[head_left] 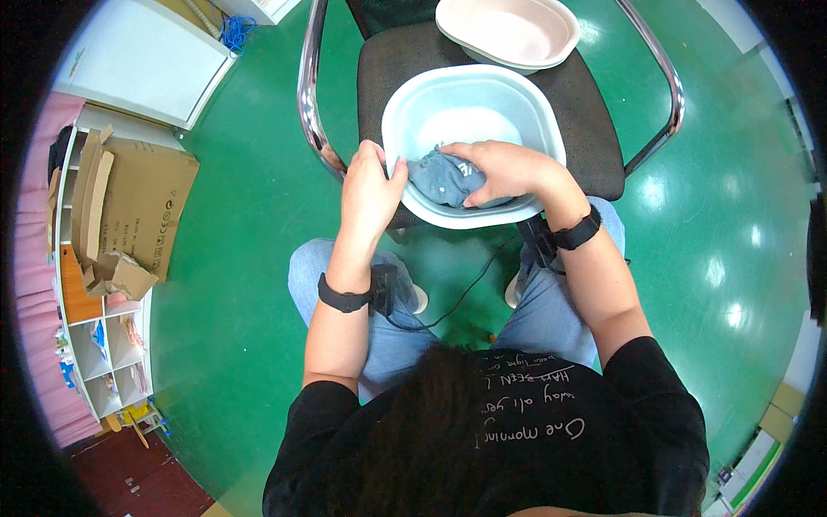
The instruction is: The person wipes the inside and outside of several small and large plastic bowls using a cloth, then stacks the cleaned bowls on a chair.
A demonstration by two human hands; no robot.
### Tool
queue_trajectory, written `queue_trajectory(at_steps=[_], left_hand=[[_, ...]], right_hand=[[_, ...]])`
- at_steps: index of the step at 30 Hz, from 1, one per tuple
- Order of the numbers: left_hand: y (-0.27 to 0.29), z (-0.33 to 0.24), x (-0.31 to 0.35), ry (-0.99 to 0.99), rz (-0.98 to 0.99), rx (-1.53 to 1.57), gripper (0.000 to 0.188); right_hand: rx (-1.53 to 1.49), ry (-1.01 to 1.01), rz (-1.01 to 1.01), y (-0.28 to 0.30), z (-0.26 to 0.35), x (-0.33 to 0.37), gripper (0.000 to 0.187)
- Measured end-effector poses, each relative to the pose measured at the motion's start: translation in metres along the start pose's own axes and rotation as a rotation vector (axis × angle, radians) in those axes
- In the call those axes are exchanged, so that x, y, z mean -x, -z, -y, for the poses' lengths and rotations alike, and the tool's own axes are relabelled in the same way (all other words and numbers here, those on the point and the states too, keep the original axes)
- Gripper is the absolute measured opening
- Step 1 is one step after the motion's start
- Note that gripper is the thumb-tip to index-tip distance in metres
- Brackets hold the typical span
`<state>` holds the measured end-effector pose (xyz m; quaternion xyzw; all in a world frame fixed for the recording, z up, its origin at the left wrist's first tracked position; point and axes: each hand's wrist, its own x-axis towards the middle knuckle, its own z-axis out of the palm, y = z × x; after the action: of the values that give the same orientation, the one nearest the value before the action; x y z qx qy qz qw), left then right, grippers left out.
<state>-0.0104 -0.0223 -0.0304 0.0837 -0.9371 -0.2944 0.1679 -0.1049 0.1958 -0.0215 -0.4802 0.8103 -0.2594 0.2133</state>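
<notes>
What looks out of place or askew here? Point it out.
The torn, flattened cardboard box leans crookedly over the white shelf unit. Otherwise both hands, left hand and right hand, grip grey cloth in the pale basin.

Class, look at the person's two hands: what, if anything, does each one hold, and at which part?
The left hand grips the near left rim of the pale blue basin. The right hand presses on a grey-blue cloth inside it, fingers over its top.

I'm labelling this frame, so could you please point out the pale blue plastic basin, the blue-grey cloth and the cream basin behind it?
pale blue plastic basin (412, 110): head view, left rim.
blue-grey cloth (439, 179): head view, bunched middle.
cream basin (508, 34): head view, inner floor.
</notes>
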Motion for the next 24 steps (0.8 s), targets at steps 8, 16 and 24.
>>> queue_trajectory(at_steps=[8,16,24], left_hand=[[0.007,-0.014,-0.002,0.132,0.032,0.197,0.025],[-0.001,-0.002,-0.003,0.116,-0.106,0.512,0.015],[-0.002,-0.003,0.006,0.107,-0.161,0.490,0.011]], right_hand=[[-0.065,0.033,-0.024,0.005,-0.001,0.003,0.063],[-0.196,0.163,-0.133,0.017,0.008,0.010,0.054],[-0.289,0.167,-0.169,0.013,0.002,0.014,0.052]])
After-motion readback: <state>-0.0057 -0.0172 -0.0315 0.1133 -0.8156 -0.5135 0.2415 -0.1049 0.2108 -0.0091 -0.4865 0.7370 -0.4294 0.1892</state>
